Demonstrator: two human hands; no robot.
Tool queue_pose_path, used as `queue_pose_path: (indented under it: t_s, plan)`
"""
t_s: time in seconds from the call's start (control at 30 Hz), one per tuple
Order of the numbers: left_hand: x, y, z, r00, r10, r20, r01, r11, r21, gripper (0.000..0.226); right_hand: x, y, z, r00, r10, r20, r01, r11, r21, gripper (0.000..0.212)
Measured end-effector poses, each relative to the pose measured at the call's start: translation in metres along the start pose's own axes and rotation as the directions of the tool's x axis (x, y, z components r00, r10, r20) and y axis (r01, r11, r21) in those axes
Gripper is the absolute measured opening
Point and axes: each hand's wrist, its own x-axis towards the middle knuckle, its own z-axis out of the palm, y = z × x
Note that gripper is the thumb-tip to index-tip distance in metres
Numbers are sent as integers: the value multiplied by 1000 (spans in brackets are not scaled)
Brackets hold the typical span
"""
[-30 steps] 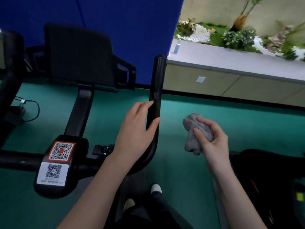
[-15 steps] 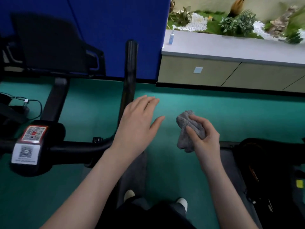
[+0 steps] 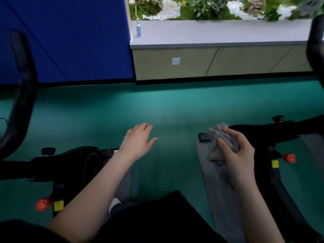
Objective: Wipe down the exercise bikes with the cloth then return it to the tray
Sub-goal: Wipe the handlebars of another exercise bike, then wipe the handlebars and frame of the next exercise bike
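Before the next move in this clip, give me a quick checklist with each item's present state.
1. Hold on the cloth: ok, the right hand grips it bunched.
2. Free left hand: ok, open above the floor, holding nothing.
3. Next bike close: ok, the bike on the right lies beside the cloth.
4. Contact between cloth and that bike: cannot tell.
5. Sight of the tray: not ok, none in view.

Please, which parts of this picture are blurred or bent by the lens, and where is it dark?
Head view: the plants top right and the handlebar below them smear with motion; the blue panel leans at its edge, likely lens distortion; the floor darkens toward the corners; the cloth is fairly sharp.
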Motion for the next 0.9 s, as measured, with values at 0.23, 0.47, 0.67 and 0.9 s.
queue_pose_path:
  t_s: [0.23, 0.47, 0.67, 0.9]
  plan:
    - [19, 20, 29, 997, -60, 39, 59, 998, 35, 61, 33, 18, -18, 999, 53, 5, -53, 998, 14, 25]
    - [62, -10, 31, 988, -131, 86, 130, 991, 23, 63, 86, 26, 36, 987, 44, 157, -44, 999, -3, 28]
    - [132, -42, 14, 988, -151, 43, 152, 988, -31, 63, 153, 12, 82, 977, 46, 207, -34, 997, -63, 26]
    - [204, -81, -28, 976, -216, -10, 214, 972, -97, 64, 242, -24, 141, 959, -15, 283, 43, 995, -93, 26]
